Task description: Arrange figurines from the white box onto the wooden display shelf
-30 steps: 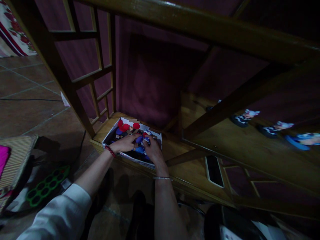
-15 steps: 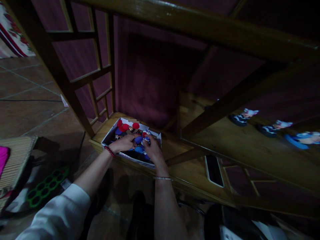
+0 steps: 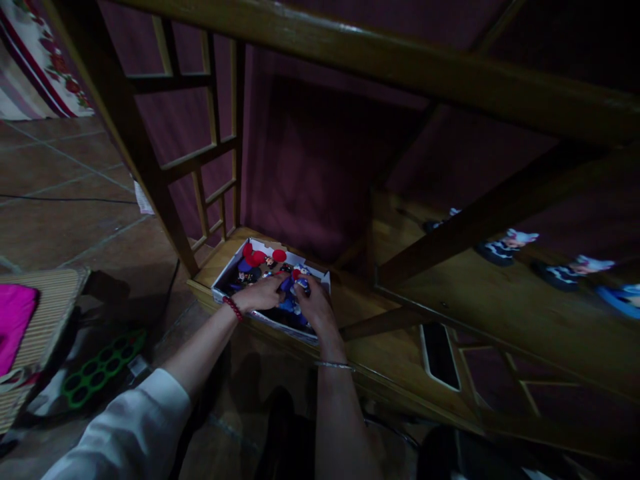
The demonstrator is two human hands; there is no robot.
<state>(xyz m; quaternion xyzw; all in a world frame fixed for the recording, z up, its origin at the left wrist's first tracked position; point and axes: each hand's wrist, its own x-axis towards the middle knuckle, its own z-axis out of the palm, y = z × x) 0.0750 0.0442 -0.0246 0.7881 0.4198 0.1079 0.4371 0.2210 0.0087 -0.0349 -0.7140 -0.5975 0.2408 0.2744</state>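
A shallow white cardboard box (image 3: 239, 257) filled with small toy figurines sits on the low wooden shelf. Both hands reach down into it. My left hand (image 3: 263, 295), with a red bead bracelet at the wrist, has its fingers curled against the blue pieces in the middle; its fingertips and whatever they grip are hidden. On the right side of the box, my right hand (image 3: 316, 305) is closed on a blue-and-white figurine (image 3: 302, 283) with some red on it. Red-topped figurines (image 3: 279, 256) lie at the box's far side.
Dark-based figurines (image 3: 507, 247) stand on the raised wooden shelf (image 3: 480, 300) at right. A phone (image 3: 441, 355) lies on the lower shelf. Wooden posts and a lattice (image 3: 200, 157) frame the space. At left are a green tray with round holes (image 3: 103, 367) and pink cloth (image 3: 16, 320).
The view has shifted, so the box and shelf appear slightly farther right and lower. Both hands stay inside the box among the figurines, with only small finger movement.
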